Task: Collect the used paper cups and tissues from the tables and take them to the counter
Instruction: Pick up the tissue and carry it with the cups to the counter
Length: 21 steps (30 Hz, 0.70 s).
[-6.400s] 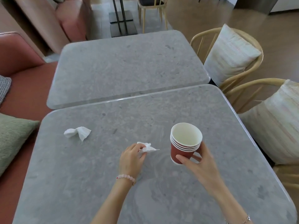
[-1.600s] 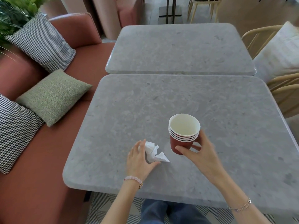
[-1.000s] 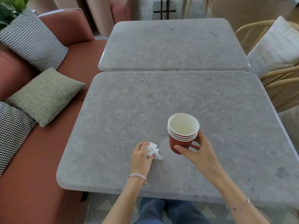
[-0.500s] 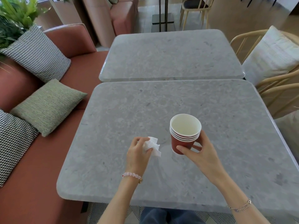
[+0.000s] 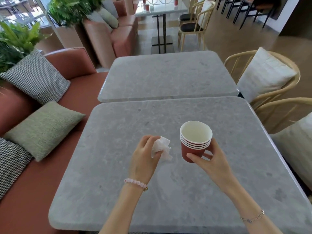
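My right hand [image 5: 211, 160] grips a stack of several nested red paper cups [image 5: 195, 141], white inside, upright just above the near grey stone table [image 5: 118, 191]. To its left, my left hand [image 5: 143, 157] is closed on crumpled white tissues [image 5: 162, 146], lifted off the tabletop. The topmost cup looks empty. On a far table at the top of the view stand more small red cups [image 5: 147, 7].
A second grey table [image 5: 168, 75] abuts the near one. A red bench [image 5: 25, 208] with checked and green cushions [image 5: 43, 127] runs along the left. Wooden chairs [image 5: 276, 112] with pale cushions stand on the right. Plants fill the upper left.
My left hand has gathered the tissues from the tabletop and raised them. The view has tilted up, showing more of the room. The cup stack has stayed in my right hand.
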Motion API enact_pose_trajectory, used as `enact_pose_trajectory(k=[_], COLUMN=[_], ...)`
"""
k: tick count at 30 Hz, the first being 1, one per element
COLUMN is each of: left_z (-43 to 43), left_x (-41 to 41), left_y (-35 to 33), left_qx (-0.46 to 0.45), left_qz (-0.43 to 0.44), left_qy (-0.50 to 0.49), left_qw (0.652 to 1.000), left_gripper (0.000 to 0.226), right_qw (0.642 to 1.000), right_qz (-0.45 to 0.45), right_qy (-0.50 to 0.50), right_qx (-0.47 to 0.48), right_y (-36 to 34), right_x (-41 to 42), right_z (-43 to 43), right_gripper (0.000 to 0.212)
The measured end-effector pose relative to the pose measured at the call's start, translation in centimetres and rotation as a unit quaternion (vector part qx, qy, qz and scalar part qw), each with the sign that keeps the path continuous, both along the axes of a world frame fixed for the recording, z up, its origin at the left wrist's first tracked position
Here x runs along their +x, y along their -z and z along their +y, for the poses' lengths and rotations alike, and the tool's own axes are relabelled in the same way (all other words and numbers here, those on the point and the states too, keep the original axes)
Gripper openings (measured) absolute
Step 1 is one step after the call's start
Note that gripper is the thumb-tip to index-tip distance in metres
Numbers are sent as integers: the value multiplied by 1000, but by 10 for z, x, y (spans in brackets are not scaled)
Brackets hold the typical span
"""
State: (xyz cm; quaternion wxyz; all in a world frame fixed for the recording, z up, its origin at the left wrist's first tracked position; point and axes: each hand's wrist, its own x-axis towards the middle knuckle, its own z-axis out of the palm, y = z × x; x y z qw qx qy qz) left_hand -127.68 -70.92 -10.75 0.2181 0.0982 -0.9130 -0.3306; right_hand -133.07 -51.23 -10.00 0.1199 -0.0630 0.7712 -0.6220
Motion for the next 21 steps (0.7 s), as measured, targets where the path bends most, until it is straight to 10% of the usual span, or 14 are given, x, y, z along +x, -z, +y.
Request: enact_pose_trajectory(k=[21], left_z=[19], left_x=[19], left_y=[-21], left_qx=[-5], left_qz=[57], left_qy=[246], left_qw=[968], left_gripper=[34], right_qw=[970], right_qz=[43], right_qy=[240], right_qx=[25], right_y=[-17], right_x=[117], right_z=[30], right_gripper=[60])
